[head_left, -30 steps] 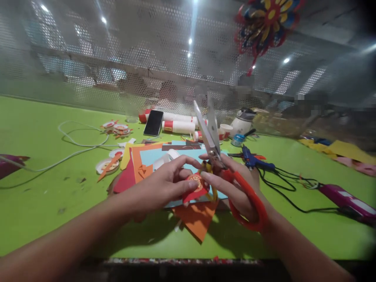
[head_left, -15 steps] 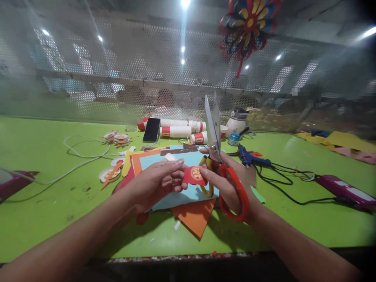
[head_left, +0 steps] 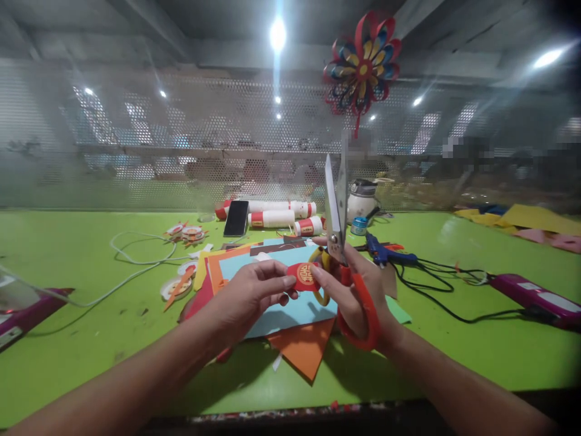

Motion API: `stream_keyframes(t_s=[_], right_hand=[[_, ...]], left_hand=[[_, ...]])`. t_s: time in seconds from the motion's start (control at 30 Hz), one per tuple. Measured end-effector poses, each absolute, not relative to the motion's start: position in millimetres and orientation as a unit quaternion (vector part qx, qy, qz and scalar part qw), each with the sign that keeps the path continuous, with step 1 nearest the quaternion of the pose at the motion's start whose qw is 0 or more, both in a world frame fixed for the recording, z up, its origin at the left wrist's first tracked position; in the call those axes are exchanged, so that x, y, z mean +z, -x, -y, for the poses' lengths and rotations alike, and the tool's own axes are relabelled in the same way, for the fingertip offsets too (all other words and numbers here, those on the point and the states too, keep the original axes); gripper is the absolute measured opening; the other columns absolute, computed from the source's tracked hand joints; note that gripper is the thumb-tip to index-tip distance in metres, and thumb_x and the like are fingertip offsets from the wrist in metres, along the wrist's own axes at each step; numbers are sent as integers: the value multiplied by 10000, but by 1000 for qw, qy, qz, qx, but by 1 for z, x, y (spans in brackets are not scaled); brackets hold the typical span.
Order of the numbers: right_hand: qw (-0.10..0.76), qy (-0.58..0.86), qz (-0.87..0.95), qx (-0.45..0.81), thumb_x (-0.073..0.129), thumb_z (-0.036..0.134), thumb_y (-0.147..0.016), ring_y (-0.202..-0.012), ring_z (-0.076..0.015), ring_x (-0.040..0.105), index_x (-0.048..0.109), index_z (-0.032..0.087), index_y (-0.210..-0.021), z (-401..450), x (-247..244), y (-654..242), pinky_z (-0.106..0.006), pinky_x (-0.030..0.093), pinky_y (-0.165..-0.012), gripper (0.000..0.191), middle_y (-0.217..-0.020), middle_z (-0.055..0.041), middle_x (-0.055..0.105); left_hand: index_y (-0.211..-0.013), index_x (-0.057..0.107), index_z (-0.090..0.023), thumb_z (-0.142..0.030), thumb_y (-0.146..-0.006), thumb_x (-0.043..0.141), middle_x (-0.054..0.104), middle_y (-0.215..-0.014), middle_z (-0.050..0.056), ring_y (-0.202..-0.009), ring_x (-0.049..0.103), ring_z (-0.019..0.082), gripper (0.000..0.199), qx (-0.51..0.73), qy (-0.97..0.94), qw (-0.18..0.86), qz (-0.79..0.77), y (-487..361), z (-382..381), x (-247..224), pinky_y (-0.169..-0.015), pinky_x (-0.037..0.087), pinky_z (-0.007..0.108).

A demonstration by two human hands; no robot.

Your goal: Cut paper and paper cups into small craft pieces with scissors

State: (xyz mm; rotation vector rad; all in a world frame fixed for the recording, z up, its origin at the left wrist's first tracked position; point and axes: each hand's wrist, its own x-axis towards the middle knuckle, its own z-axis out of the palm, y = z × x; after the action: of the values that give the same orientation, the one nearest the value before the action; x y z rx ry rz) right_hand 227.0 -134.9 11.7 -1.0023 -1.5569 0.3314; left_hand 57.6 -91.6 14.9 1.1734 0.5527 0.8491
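Red paper piece [head_left: 303, 277] with a gold round emblem sits at the dial's centre, held above a light-blue sheet [head_left: 290, 318]. The left hand [head_left: 254, 287] pinches its nine o'clock edge between thumb and fingers; the right hand [head_left: 354, 290] pinches its three o'clock edge and also carries scissors [head_left: 334, 239], blades upward and slightly parted. Whether the yellow loop [head_left: 325, 293] just behind belongs to them is hard to tell.

Green tabletop [head_left: 68, 242] runs back to a perforated screen [head_left: 204, 133] at twelve, below a bright ceiling light [head_left: 278, 35]; a paper flower [head_left: 363, 69] hangs toward one.

An orange sheet [head_left: 306, 351] points to six, short of the scrap-littered front edge [head_left: 272, 415]. Open green stretches toward eight and four, partly crossed by the forearms. Elsewhere room narrows: phone [head_left: 236, 218] at ten, paper cups [head_left: 271, 219] at eleven, bottle [head_left: 362, 200] at one, glue gun [head_left: 390, 251] at two, its cords trailing toward a purple power strip [head_left: 535, 300] at three.
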Motion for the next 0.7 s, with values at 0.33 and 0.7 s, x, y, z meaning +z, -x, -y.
stream_keyframes(t_s=[0.33, 0.7], right_hand=[[572, 427, 661, 231, 583, 214, -863, -681, -119, 534, 546, 226, -1167, 135, 7, -226, -239, 455, -588, 307, -871, -6, 593], [543, 410, 665, 308, 569, 154, -863, -612, -103, 532, 516, 252, -1215, 141, 5, -219, -221, 474, -562, 369, -736, 33, 539]], left_hand=[[-773, 644, -138, -253, -723, 717, 605, -758, 30, -703, 528, 130, 145, 458, -509, 679, -266, -64, 89, 8, -700, 403, 286], [-1053, 639, -160, -237, -752, 701, 611, -801, 32, -729, 540, 128, 316, 436, -470, 719, -270, -56, 95, 11, -725, 439, 288]])
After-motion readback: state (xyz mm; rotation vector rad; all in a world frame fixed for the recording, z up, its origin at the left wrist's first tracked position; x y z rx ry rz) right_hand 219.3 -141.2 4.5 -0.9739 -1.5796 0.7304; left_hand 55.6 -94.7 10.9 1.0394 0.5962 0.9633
